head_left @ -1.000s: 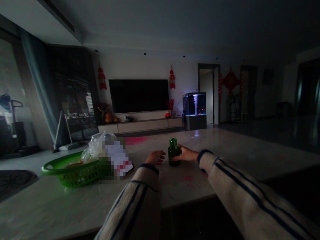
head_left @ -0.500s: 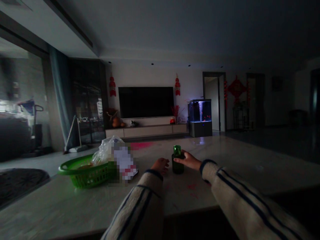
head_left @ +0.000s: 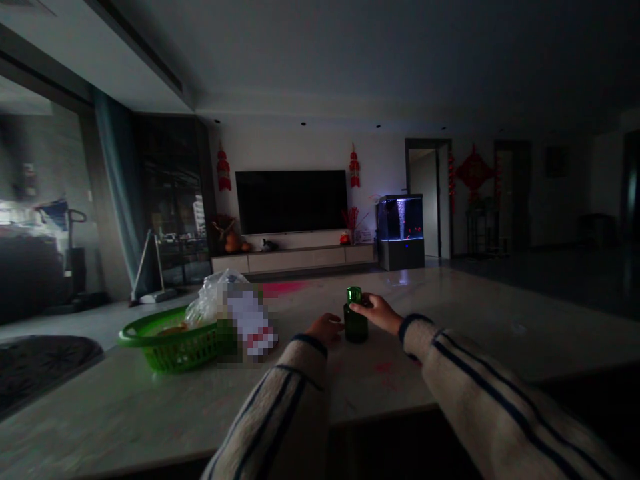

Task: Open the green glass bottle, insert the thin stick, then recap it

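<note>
A dark green, see-through bottle (head_left: 356, 327) stands upright on the table in front of me, with a brighter green top part (head_left: 354, 294). Whether that top is a cap or the neck, I cannot tell in this dim light. From the right, my right hand (head_left: 381, 311) is closed on the bottle, thumb and fingers just below the bright top. My left hand (head_left: 325, 328) is at the bottle's left side with its fingers apart and loosely bent. Its fingertips reach close to the glass; contact is unclear.
To the left sits a green plastic basket (head_left: 183, 357) holding a clear plastic bag (head_left: 213, 293). A blurred-out white packet (head_left: 250, 320) leans beside it. Pink-red marks (head_left: 384, 368) show on the pale tabletop (head_left: 480, 327). The table's near edge runs below my forearms.
My right hand has shifted up the bottle from its shoulder towards the bright top. My left hand has come a little nearer to the bottle, which still stands in place.
</note>
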Tool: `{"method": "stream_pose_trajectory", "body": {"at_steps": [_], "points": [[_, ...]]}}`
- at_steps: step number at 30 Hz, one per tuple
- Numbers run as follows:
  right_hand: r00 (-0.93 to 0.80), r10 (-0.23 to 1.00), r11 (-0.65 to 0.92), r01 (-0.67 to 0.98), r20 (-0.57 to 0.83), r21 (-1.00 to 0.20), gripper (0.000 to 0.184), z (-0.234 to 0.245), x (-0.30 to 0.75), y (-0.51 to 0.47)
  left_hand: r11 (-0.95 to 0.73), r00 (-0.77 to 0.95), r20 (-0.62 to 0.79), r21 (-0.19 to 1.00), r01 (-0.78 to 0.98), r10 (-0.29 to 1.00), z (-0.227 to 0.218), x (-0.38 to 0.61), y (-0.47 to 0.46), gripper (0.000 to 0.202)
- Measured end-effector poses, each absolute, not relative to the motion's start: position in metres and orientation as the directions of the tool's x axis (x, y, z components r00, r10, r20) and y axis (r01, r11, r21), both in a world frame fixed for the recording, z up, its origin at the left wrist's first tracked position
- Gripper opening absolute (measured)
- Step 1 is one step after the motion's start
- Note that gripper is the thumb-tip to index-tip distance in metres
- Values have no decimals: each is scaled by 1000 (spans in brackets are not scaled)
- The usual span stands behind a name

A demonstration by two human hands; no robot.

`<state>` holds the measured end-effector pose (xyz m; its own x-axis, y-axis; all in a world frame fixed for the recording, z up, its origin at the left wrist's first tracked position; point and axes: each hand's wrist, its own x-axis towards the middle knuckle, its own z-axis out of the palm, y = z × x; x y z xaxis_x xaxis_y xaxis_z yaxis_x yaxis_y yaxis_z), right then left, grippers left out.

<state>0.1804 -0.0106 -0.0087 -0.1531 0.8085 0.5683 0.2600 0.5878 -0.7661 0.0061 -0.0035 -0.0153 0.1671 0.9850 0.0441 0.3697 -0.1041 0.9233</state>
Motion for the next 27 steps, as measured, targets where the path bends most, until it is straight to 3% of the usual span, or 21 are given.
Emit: {"method": "stream_pose_trajectory", "body": {"at_steps": [3,12,20,27], "points": [[-127,808,586,278,576,-761,37,-7,181,-11,-78,178,4,909,409,984,-15,10,-8,39],[27,804,577,208,594,-790,40,6,183,-13,-189,150,126,807,560,981,-11,19,-21,55],[51,800,582,177,598,-794,40,12,182,-17,-213,140,169,883,419,976,-20,25,-15,88],[-4,807,590,43,590,-807,38,20,176,-29,-338,117,321,923,184,940,-13,35,-22,86]]}}
